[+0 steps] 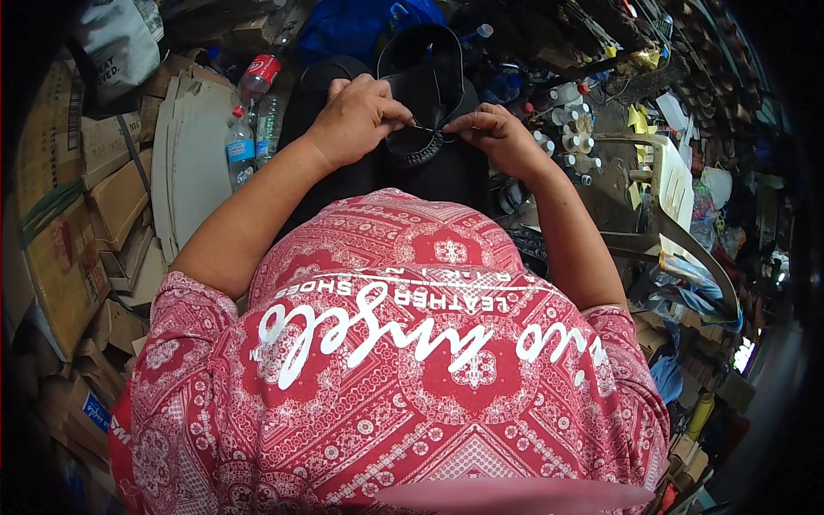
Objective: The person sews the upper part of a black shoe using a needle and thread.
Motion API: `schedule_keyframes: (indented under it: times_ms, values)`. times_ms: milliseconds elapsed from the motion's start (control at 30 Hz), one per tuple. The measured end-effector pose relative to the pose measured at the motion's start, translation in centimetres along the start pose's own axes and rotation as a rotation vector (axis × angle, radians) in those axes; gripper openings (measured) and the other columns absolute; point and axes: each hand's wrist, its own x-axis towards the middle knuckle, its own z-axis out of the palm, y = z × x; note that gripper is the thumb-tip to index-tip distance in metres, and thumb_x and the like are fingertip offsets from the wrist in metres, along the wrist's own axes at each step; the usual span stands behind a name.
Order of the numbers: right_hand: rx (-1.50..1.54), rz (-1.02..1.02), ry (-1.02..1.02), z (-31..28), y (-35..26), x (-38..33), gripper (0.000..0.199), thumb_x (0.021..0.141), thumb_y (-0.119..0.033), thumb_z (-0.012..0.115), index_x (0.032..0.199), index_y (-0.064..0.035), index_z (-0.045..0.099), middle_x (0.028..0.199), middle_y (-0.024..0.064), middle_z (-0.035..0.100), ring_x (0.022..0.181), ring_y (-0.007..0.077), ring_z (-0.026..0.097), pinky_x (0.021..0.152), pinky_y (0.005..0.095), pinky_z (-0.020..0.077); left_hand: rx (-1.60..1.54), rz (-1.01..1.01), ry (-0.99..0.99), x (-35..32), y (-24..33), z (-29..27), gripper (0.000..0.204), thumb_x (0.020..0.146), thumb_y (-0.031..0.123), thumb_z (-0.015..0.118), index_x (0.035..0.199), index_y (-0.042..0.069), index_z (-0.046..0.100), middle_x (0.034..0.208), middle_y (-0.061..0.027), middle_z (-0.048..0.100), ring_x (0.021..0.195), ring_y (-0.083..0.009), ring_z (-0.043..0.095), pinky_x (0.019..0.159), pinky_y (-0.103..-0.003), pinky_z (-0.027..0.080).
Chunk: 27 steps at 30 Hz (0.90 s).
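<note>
A black leather shoe upper [415, 156] lies over my lap, its toe end toward me with a ridged, stitched-looking seam along the edge. My left hand [359, 112] is closed, thumb and forefinger pinched beside the left of the shoe opening. On the other side my right hand [496, 135] pinches at the shoe's right edge near the seam. A thin, shiny strand or needle runs between the two sets of fingertips; it is too small to tell which. The far, rounded heel part [459, 60] of the shoe stands up beyond my hands.
Plastic bottles [240, 150] and light flat boards [187, 163] stand at my left, beside cardboard boxes [120, 202]. Several small bottles [571, 129] cluster at the right, near a pale plastic chair [674, 184]. A blue bag [348, 30] lies beyond my knees.
</note>
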Motion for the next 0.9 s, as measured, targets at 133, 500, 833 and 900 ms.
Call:
schedule_keyframes:
  times_ms: [133, 500, 833, 900]
  values:
    - [0.011, 0.006, 0.002, 0.0, 0.0, 0.1, 0.022, 0.086, -0.002, 0.060, 0.101, -0.0142, 0.071, 0.094, 0.0025, 0.058, 0.094, 0.0164, 0.054, 0.084, 0.0285, 0.0444, 0.004, -0.014, -0.010, 0.1, -0.1, 0.1, 0.014, 0.075, 0.013, 0.071, 0.088, 0.019, 0.073, 0.081, 0.0018, 0.055, 0.086, -0.0178, 0.051, 0.084, -0.035, 0.031]
    - [0.212, 0.006, -0.044, -0.1, 0.2, 0.7, 0.025, 0.082, -0.001, 0.063, 0.099, -0.0168, 0.074, 0.078, 0.0026, 0.053, 0.079, 0.0164, 0.051, 0.075, 0.0280, 0.0446, -0.059, 0.020, -0.158, 1.9, -0.4, 0.5, 0.008, 0.079, 0.020, 0.068, 0.084, 0.023, 0.073, 0.081, 0.0015, 0.057, 0.094, -0.0181, 0.053, 0.088, -0.039, 0.033]
    - [0.558, 0.180, 0.054, 1.1, -1.5, -0.8, 0.026, 0.082, -0.003, 0.066, 0.108, -0.0057, 0.068, 0.092, 0.0024, 0.068, 0.084, 0.0092, 0.061, 0.080, 0.0251, 0.0489, -0.087, -0.137, -0.085, -0.2, 1.6, -0.1, 0.020, 0.075, 0.014, 0.071, 0.095, 0.017, 0.072, 0.086, 0.0029, 0.067, 0.093, -0.0160, 0.055, 0.090, -0.037, 0.031]
    - [0.552, 0.225, 0.040, 1.0, -1.6, -0.5, 0.025, 0.083, -0.002, 0.066, 0.108, -0.0015, 0.066, 0.096, 0.0025, 0.068, 0.085, 0.0068, 0.060, 0.080, 0.0232, 0.0492, -0.106, -0.277, -0.147, 0.2, 2.1, 0.1, 0.019, 0.076, 0.016, 0.071, 0.095, 0.017, 0.071, 0.084, 0.0031, 0.068, 0.093, -0.0149, 0.056, 0.091, -0.038, 0.029]
